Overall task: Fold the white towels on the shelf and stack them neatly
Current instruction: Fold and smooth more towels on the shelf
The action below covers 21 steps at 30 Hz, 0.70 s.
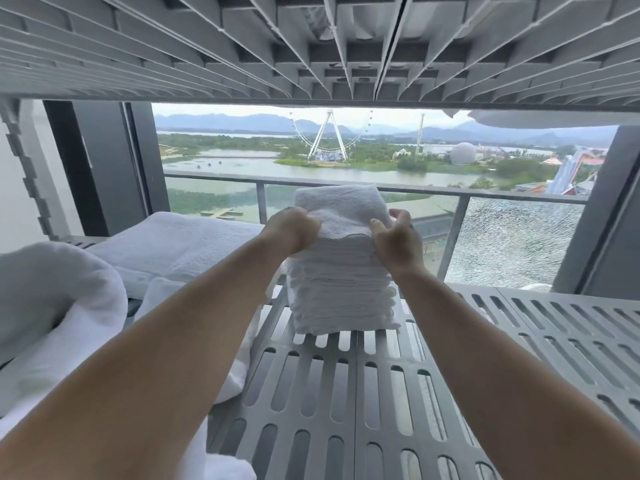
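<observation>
Head: left hand (292, 228), right hand (394, 237) pinch nubby terry towel (341, 209).

Worn on the head; single wide-angle view. Looks forward and slightly down into the gap between two rack tiers. Takes in the slatted lower shelf (346, 393) from 6 o'clock to centre and the ribbed underside of the upper shelf (311, 46) across 12 o'clock. Sits near the towel stack (343, 282) at centre, facing a window (225, 161) straight behind it
</observation>
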### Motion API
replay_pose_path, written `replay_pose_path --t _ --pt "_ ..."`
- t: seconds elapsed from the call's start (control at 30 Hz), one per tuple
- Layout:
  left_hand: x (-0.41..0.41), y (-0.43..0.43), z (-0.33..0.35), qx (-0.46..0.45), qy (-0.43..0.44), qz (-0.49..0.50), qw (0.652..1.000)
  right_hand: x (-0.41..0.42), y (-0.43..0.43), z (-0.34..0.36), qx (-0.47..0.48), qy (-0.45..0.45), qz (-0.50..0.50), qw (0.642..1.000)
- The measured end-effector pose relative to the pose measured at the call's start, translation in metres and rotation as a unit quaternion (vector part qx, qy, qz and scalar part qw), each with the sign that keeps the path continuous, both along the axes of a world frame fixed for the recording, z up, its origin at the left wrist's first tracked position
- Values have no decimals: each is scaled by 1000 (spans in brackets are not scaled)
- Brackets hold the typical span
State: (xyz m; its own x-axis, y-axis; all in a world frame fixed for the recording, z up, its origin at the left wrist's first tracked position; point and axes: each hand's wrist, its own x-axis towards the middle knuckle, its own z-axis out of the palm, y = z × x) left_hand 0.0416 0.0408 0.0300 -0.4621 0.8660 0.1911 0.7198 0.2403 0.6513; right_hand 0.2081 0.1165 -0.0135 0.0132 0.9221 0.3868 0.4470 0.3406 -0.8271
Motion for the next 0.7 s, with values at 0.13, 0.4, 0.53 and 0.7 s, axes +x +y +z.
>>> replay_pose_path --t 0.13,0.4,0.53,0.7 --pt "-20 -19 0 28 29 -53 998 -9 -27 4 225 -137 -131 956" --pt "-62 -59 -14 111 38 -37 992 -56 -98 -4 424 -158 -3 892" --pt "-84 -78 -24 69 43 -40 996 -83 -129 -26 315 -157 133 926" --pt "-102 -109 -31 -28 61 -70 995 -95 -162 -39 2 -283 246 927"
